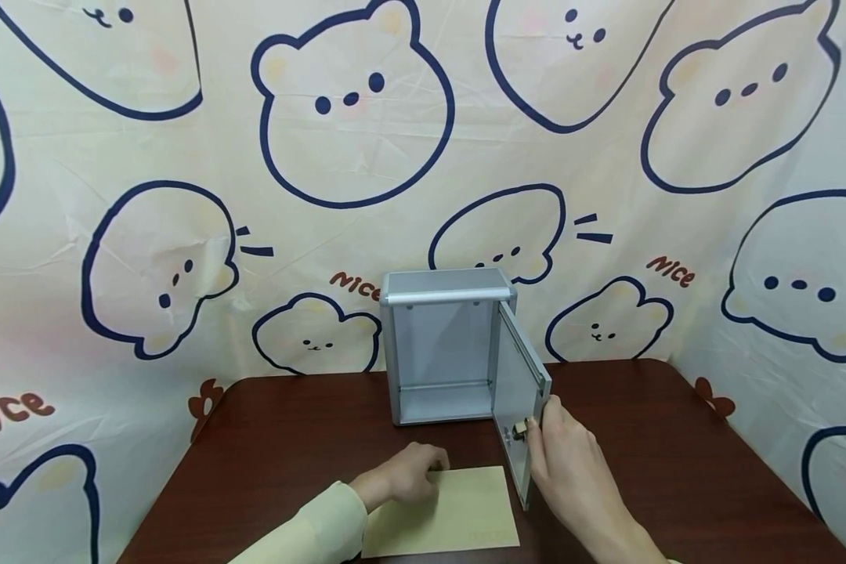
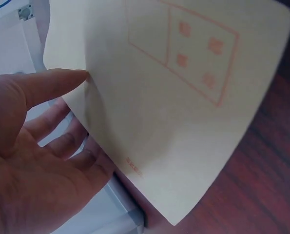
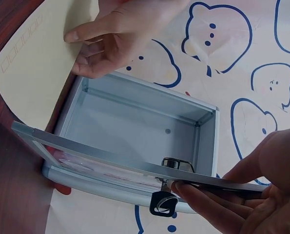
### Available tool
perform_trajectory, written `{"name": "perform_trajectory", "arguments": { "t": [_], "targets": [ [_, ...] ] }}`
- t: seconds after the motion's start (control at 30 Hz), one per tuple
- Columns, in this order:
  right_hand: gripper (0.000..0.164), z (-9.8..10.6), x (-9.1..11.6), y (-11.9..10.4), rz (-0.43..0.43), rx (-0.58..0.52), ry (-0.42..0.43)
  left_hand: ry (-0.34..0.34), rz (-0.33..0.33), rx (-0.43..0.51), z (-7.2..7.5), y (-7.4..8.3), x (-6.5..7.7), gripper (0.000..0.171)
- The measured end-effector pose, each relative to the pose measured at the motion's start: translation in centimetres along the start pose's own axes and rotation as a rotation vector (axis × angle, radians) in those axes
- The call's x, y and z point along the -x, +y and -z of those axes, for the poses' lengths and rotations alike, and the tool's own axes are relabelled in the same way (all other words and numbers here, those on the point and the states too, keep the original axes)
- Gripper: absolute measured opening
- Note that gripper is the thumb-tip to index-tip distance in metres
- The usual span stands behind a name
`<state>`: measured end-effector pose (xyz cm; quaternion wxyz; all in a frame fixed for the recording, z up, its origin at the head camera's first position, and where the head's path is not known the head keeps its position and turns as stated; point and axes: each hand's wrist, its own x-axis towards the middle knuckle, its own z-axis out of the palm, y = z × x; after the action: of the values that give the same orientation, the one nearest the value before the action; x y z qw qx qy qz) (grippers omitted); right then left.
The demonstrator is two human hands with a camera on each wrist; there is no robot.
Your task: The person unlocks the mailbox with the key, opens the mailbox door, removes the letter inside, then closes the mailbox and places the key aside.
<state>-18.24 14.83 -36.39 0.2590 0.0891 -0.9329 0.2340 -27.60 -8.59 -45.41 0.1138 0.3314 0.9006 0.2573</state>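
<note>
A yellowish paper envelope [image 1: 465, 521] with red printed boxes lies low over the front of the table. My left hand [image 1: 410, 473] pinches its far edge, thumb [image 2: 62, 83] on the printed face and fingers behind. Beyond it stands a grey metal box [image 1: 447, 287] with its hinged door [image 1: 516, 368] swung out toward me; nothing shows inside. My right hand [image 1: 571, 462] grips the door's free edge, thumb on one face and fingers on the other. Beside those fingers, a black-headed key [image 3: 163, 203] sits in the door's lock [image 1: 520, 429].
The dark reddish-brown wooden table [image 1: 289, 439] carries the box near its back edge. Behind and around hangs a cream cloth [image 1: 352, 149] printed with cartoon bears, close behind the box. The opened door juts forward beside the envelope's right edge.
</note>
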Motion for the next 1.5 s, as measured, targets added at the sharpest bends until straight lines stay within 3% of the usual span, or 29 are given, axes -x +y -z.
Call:
{"name": "perform_trajectory", "arguments": {
  "t": [0.33, 0.97, 1.23, 1.5],
  "targets": [
    [0.013, -0.1, 0.0, -0.1, -0.002, -0.008, 0.000, 0.060, 0.008, -0.051, -0.3, 0.0, 0.2, 0.035],
    [0.013, -0.1, 0.1, -0.2, 0.008, -0.018, 0.011, 0.046, -0.005, -0.074, -0.3, 0.0, 0.1, 0.029],
    [0.012, -0.1, 0.1, -0.2, 0.008, -0.016, 0.013, 0.047, -0.031, -0.056, 0.6, 0.0, 0.1, 0.019],
    [0.011, -0.1, 0.0, -0.3, 0.003, -0.013, 0.009, 0.071, -0.063, 0.007, 2.3, 0.4, 0.3, 0.012]
  ]
}}
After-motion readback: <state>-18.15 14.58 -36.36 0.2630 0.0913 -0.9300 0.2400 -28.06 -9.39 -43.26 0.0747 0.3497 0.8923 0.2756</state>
